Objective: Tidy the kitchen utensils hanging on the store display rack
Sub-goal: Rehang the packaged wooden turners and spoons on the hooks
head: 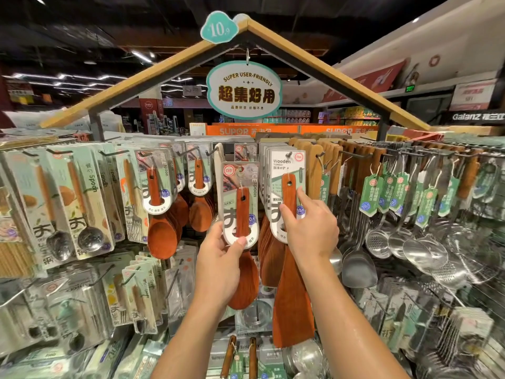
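A wooden rice spoon (242,214) on a white and green card sits at the centre of the rack. My left hand (221,258) grips the lower edge of its card, thumb on the front. Just to the right hangs a wooden turner (289,198) on a card marked "Wooden", at the front of a stack on a hook. My right hand (311,228) holds that card's lower right part, thumb on the front and index finger raised along the edge. The turner's flat blade (291,305) hangs below, between my forearms.
More carded rice spoons (157,192) and metal spoons (82,203) hang to the left. Wooden-handled tools and steel ladles and skimmers (382,236) crowd the hooks at right. Packaged utensils fill the lower rows. A house-shaped wooden frame (328,69) with a sign tops the rack.
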